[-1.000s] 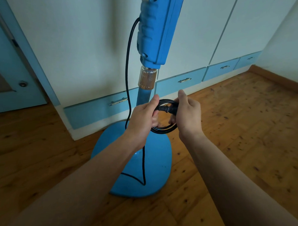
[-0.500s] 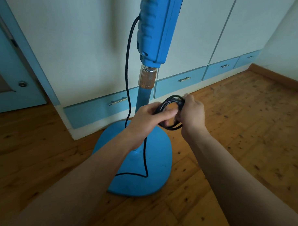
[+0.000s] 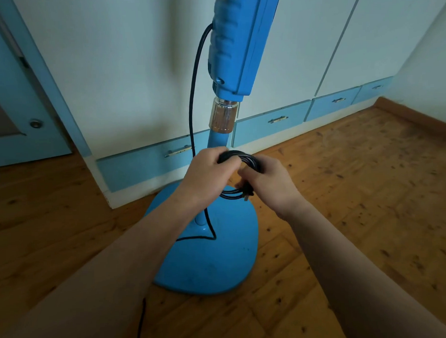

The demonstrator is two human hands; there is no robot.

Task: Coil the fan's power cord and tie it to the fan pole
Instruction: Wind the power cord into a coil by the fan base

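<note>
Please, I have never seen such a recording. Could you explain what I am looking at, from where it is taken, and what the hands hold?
No machine here: a person wears a camera on the head, so the view looks forward and down along both arms. The left hand and the right hand both grip a black power cord, wound into a small coil close to the blue fan pole. More cord lies looped on the fan base and runs up to the control housing. The fan stands on a wooden floor, before blue drawers. The coil is not yet tied to the pole.
</note>
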